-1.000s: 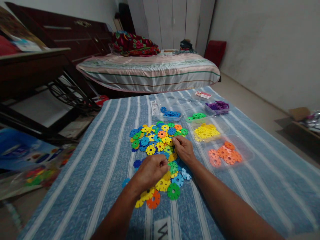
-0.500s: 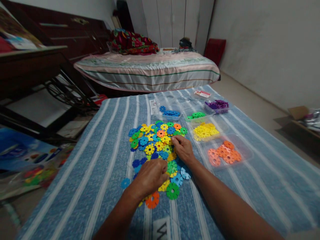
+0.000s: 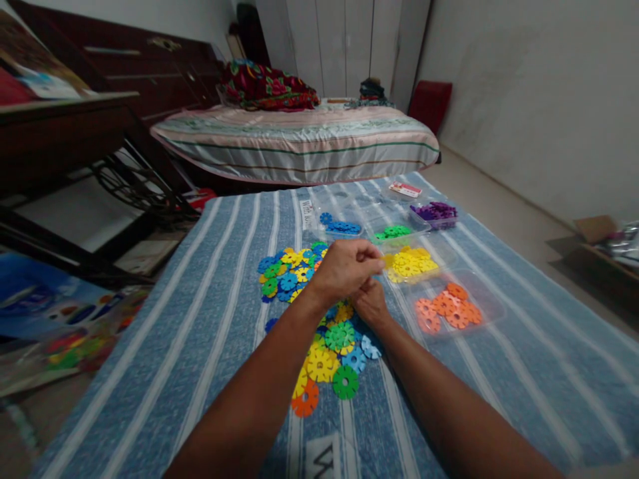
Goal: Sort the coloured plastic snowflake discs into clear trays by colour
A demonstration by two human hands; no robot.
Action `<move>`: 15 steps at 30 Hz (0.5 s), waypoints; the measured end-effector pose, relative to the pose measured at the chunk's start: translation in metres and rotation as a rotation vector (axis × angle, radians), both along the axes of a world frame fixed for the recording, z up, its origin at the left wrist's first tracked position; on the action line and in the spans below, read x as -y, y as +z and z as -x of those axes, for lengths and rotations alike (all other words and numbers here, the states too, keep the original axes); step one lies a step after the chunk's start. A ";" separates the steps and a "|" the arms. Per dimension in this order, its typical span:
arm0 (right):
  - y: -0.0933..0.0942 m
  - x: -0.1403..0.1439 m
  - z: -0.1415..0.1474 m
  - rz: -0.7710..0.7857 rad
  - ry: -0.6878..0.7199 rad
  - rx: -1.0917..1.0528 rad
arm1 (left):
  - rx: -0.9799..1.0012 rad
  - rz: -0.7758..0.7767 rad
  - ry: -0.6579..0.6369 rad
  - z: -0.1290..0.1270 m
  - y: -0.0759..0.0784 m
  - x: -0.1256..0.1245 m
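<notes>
A: The left hand [image 3: 344, 266] is stretched right over the right hand [image 3: 371, 307], its fingers [image 3: 372, 267] curled by the rim of the yellow tray [image 3: 446, 253]! Gripping anything?

B: Can't tell! Yellow shows past the tips, but it could be a held disc or one of the yellow discs [image 3: 414, 262] in the tray.

A: And the right hand's grip?

B: Mostly tucked under the left, so no call there either (what a tangle of wrists!).

A: Here's the danger: crossed this tightly, one hand could bump the other and jolt a disc loose.

B: Or brush that light rim and nudge the tray into the orange tray [image 3: 492, 301] just beside it!

A: Below, the mixed discs [image 3: 340, 336], partly covered by the left forearm [image 3: 254, 372].

B: Farther off, blue discs [image 3: 343, 227], green discs [image 3: 393, 232], purple discs [image 3: 433, 213], all too small to count
</notes>
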State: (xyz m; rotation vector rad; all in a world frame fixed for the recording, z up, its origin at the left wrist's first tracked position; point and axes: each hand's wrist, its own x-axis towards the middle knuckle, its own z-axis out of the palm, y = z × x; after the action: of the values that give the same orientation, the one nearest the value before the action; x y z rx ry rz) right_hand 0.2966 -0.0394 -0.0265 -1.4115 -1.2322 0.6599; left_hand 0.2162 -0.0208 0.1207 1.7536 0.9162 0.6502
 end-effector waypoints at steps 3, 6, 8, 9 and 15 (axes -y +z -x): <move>0.002 0.000 0.000 -0.041 0.002 -0.004 | 0.136 0.034 -0.003 -0.015 0.006 -0.008; 0.006 0.001 0.001 -0.059 -0.003 -0.001 | 0.089 -0.025 0.026 0.002 -0.001 -0.009; 0.007 0.002 0.001 -0.066 -0.001 0.011 | 0.002 -0.066 0.075 0.024 -0.013 -0.006; 0.007 0.003 0.001 -0.068 -0.004 0.019 | -0.040 -0.070 0.107 0.037 -0.019 -0.004; 0.006 0.004 0.001 -0.042 -0.022 0.041 | -0.162 0.017 0.288 0.100 -0.058 0.027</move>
State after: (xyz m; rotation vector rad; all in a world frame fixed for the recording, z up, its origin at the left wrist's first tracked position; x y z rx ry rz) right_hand 0.2957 -0.0431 -0.0208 -1.4078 -1.2544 0.5891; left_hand 0.1161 -0.0478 0.0625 1.6925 1.2989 0.6883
